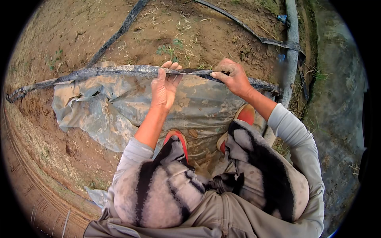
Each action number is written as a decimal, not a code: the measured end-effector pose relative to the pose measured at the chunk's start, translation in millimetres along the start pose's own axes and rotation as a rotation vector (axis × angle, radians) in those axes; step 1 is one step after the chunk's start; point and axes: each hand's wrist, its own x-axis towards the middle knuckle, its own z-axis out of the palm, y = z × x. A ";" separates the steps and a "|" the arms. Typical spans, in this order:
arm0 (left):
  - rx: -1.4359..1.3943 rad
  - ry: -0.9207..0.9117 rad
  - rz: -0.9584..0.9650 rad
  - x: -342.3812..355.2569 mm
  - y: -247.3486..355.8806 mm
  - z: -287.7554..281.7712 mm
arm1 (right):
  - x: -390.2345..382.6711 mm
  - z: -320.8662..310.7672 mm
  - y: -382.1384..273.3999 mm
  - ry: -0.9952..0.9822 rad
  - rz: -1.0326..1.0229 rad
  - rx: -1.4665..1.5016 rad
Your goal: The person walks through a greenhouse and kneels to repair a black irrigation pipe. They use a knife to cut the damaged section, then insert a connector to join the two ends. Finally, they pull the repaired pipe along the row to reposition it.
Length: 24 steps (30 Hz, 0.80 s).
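A flat black drip hose [131, 71], smeared with dried mud, runs across in front of me from the far left to near the grey pipe. My left hand [166, 89] has its palm turned up beneath the hose, the fingers behind it and the thumb in front. A short way to the right, my right hand [234, 79] pinches the same hose between thumb and bent fingers. Between the hands the hose looks narrower and folded or twisted. Below it a muddy, crumpled clear plastic sheet [143, 101] lies on the soil, reaching toward my shoes.
A grey pipe [291, 51] with blue fittings [281, 18] runs along the right. One black strip [226, 18] reaches this pipe; another black strip [119, 33] slants up at the left. Small green plants [170, 49] grow in the soil beyond my hands. Greyish sheeting [337, 99] covers the far right.
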 end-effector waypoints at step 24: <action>0.260 0.129 -0.033 -2.9 3.7 16.8 | 12.9 -8.1 5.6 -0.253 0.140 0.189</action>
